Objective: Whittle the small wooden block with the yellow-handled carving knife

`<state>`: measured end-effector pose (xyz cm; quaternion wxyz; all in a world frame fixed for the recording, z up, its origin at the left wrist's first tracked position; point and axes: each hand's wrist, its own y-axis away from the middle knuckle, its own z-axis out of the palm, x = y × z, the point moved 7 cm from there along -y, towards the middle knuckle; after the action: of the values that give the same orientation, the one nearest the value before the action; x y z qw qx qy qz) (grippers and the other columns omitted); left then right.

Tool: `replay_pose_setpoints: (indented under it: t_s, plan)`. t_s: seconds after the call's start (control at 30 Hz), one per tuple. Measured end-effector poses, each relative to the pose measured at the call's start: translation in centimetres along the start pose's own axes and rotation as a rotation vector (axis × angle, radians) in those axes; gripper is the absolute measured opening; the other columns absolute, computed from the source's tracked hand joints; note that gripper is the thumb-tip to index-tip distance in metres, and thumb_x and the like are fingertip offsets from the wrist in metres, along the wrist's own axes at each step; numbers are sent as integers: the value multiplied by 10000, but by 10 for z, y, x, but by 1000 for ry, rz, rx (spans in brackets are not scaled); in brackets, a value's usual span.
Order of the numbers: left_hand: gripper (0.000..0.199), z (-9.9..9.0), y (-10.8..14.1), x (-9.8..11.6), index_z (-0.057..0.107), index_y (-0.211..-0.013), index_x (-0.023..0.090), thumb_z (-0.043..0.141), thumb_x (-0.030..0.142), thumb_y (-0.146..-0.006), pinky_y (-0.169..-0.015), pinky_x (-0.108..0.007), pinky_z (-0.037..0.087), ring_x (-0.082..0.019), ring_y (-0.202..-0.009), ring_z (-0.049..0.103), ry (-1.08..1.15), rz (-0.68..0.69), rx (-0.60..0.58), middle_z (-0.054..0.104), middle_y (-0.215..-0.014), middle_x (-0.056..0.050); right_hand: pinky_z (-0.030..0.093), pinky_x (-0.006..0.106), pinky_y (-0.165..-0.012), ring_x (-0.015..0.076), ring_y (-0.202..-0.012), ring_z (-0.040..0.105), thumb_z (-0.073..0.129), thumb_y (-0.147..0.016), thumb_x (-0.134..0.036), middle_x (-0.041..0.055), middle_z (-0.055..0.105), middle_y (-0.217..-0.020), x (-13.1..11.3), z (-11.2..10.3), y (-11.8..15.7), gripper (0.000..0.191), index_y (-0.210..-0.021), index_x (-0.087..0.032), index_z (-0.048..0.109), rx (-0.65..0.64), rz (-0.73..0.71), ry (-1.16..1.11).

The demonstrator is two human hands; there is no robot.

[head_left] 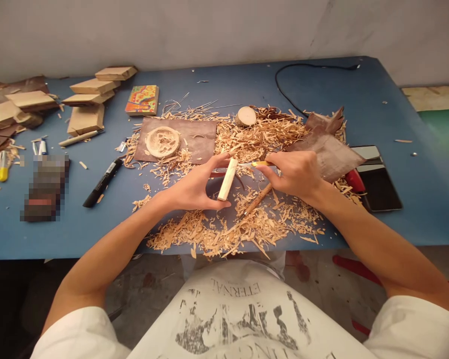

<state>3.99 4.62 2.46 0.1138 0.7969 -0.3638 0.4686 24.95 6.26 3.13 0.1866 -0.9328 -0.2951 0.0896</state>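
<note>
My left hand [200, 183] grips a small pale wooden block [227, 180] between thumb and fingertips, tilted above the table. In my right hand [297, 172] is a knife with a yellow handle [261, 163]; its thin blade points left toward the upper part of the block. Whether the blade touches the wood I cannot tell. Just below my right hand a wood-handled carving tool [257, 199] lies among wood shavings [213, 232]. Beyond my left hand, a round carved wooden piece [162, 142] rests on a brown leather sheet [204, 137].
Stacked wooden blocks [88, 118] and a colourful box [142, 100] stand at the back left. A black marker [103, 183] lies left of my arm. A log slice [246, 116] sits on the shavings. To the right are crumpled leather [331, 149], a phone [381, 187] and a black cable [280, 87].
</note>
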Motion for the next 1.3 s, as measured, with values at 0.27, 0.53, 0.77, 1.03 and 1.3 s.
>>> replay_pose_setpoints:
  t_s: [0.27,0.53,0.77,1.03,1.3]
  plan:
    - [991,-3,2,-1,197,-1608,259,691,261,-749,-940,-507,570,-330,-1113,661,-200,22,-19,577,-1451,-166,285,321,-569,148,-570,580,464,-1028,-571,32,701,-658,-3,-2,0,498,-747,-203,646,8,-13,9]
    - [849,-3,0,-2,264,-1568,267,689,355,-839,-909,-471,569,-311,-1100,675,-178,-32,29,586,-1459,-158,279,299,-542,122,-517,543,523,-1021,-502,19,671,-604,-8,-6,1,466,-707,-178,637,106,-94,1]
    - [771,-9,-1,3,390,-1466,267,775,391,-810,-995,-487,563,-332,-1235,627,-78,-32,106,562,-1477,-144,290,302,-551,129,-549,572,521,-1019,-513,24,707,-656,-8,-6,1,455,-753,-175,669,109,-88,-27]
    - [790,-9,-2,8,377,-1471,305,809,370,-813,-1065,-540,546,-329,-1311,581,-45,18,146,529,-1492,-130,317,300,-580,132,-562,577,467,-1042,-523,26,686,-624,-16,-3,2,500,-768,-176,699,78,-140,-71]
    - [1018,5,1,14,300,-1539,335,861,539,-714,-1153,-617,469,-393,-1472,436,-41,119,20,390,-1621,-145,330,294,-585,121,-551,576,497,-1038,-524,9,692,-628,-20,-8,4,490,-742,-181,684,150,-179,-78]
